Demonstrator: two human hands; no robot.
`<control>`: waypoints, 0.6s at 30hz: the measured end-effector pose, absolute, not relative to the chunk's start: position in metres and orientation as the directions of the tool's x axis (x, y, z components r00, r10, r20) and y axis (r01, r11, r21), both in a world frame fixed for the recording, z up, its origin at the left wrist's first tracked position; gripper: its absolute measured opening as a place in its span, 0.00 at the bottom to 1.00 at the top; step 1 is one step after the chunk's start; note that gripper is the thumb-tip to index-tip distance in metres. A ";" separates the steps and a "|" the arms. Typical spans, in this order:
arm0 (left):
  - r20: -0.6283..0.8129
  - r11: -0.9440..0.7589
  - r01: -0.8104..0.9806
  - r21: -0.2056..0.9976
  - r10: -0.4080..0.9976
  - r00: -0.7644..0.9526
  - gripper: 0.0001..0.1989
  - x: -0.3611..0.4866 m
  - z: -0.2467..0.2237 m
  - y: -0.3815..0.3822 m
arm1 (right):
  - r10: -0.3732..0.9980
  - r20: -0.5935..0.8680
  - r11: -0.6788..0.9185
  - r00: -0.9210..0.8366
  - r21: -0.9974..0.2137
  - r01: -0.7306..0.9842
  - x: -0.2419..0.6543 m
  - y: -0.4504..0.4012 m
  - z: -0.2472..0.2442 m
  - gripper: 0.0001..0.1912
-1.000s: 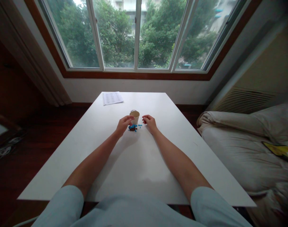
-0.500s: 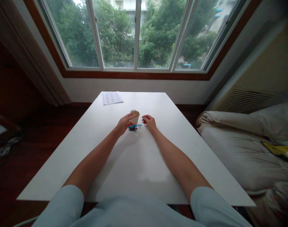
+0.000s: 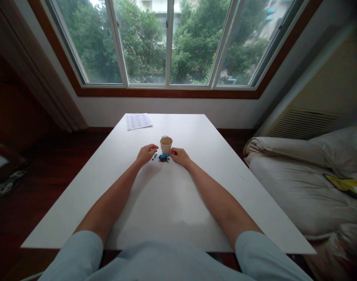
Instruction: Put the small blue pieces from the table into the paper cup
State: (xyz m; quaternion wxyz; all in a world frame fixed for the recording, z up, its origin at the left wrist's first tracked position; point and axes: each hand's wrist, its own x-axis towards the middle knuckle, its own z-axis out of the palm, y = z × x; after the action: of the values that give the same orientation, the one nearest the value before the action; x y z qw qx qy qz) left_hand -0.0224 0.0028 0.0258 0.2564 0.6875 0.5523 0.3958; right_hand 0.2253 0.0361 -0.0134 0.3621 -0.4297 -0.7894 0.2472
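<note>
A small beige bucket (image 3: 166, 146) with a thin wire handle stands upright on the white table. Right in front of it lies a small heap of blue and dark reddish-brown beads or pellets (image 3: 163, 158), too small to name surely. To the left of the heap is my left hand (image 3: 146, 153), its fingers stretched towards the bucket and apart from it. A few loose pieces (image 3: 155, 155) lie by its thumb. My right hand (image 3: 180, 156) rests at the heap's right edge with fingers bent and closed together; whatever is between the fingertips is hidden.
Printed paper sheets (image 3: 139, 121) lie at the far left corner of the white table (image 3: 178, 207). A sofa with a pale cover (image 3: 284, 187) stands along the right side. Beyond the table's far edge are a wall and a wide window (image 3: 168, 43).
My left hand has moved left, away from the bucket's front, uncovering it and loose pieces. My right hand has come left and down to the heap, where loose pieces showed before.
</note>
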 end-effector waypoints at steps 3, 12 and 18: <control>0.307 -0.300 0.743 0.598 0.942 0.133 0.12 -0.034 0.022 0.004 | 0.820 0.322 0.561 -0.474 -0.622 0.546 0.225 0.032 -0.010 0.05; 0.128 -0.311 0.816 0.487 0.950 0.286 0.09 -0.052 0.018 0.005 | 0.771 0.256 0.621 -0.583 -0.502 0.602 0.229 0.034 -0.004 0.06; 0.062 -0.333 0.794 0.509 0.934 0.352 0.12 -0.055 0.020 0.004 | 0.779 0.249 0.612 -0.576 -0.501 0.611 0.229 0.035 -0.006 0.07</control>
State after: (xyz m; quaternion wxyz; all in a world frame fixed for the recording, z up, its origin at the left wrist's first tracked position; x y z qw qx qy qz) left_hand -0.0554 0.0045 0.0196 0.2003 0.7975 0.5416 0.1751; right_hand 0.2289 0.0347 -0.0055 0.2279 -0.4001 -0.8685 0.1836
